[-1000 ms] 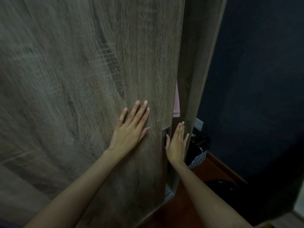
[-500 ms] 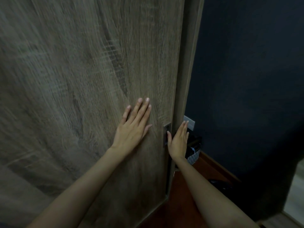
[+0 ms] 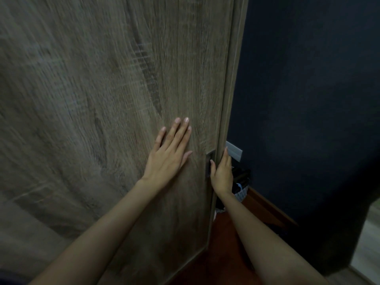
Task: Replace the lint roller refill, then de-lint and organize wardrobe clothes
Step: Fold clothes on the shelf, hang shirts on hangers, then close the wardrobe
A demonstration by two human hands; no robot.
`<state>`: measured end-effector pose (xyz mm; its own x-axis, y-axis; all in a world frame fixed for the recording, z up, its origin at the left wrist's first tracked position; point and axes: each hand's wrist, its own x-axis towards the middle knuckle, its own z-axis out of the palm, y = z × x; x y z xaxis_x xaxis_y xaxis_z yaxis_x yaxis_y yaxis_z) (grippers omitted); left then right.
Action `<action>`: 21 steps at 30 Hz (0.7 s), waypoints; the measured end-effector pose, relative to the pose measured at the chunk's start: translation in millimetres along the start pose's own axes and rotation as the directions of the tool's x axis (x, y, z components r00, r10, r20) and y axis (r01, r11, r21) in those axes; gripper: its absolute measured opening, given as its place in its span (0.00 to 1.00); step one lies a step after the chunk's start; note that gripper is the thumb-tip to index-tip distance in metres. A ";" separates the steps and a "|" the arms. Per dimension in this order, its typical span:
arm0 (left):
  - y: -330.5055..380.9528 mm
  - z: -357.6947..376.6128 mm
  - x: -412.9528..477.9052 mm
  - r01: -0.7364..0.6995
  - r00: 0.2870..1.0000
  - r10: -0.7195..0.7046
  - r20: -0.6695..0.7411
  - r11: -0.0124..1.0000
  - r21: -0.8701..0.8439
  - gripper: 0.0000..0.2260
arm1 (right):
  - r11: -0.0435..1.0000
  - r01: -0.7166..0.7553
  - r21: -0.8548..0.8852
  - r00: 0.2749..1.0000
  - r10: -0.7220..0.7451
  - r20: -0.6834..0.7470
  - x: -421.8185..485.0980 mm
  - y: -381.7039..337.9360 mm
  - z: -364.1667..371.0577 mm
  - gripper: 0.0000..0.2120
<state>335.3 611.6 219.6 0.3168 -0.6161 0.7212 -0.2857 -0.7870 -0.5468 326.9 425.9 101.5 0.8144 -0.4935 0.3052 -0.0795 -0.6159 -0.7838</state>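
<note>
A grey-brown wood-grain sliding wardrobe door [image 3: 107, 103] fills the left and middle of the head view. My left hand [image 3: 168, 155] lies flat on it with fingers straight, pressing. My right hand [image 3: 222, 171] sits at the door's right edge, fingers straight against the side frame [image 3: 232, 99], thumb by the dark recessed handle [image 3: 209, 164]. The door meets the frame with no gap showing. No clothes and no lint roller are in view.
A dark blue wall [image 3: 308, 99] stands to the right, with a white wall socket [image 3: 234, 151] low on it. A patterned basket [image 3: 241, 191] with dark items sits on the reddish-brown floor [image 3: 226, 254] beside the wardrobe.
The door slid right and the gap closed; the pink garment seen inside is now hidden. Both hands travelled right with the door.
</note>
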 end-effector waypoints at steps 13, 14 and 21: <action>0.9 -2.6 2.2 0.021 1.000 -0.020 0.023 1.000 -0.022 0.26 | 1.000 0.022 -0.004 0.997 -0.022 0.072 5.3 5.1 -5.6 0.35; 0.7 -3.2 2.2 0.021 0.999 -0.020 0.030 0.999 -0.031 0.26 | 0.999 0.033 -0.022 0.997 -0.032 0.070 6.3 6.3 -5.9 0.35; -2.8 -11.7 3.0 0.005 0.997 0.007 0.073 0.986 -0.165 0.25 | 0.997 0.058 -0.044 0.993 -0.053 0.110 1.3 0.0 -17.7 0.36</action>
<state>326.4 612.4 228.2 0.3799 -0.6223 0.6844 -0.4297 -0.7739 -0.4652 317.7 414.3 111.5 0.8756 -0.3901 0.2849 -0.0574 -0.6696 -0.7405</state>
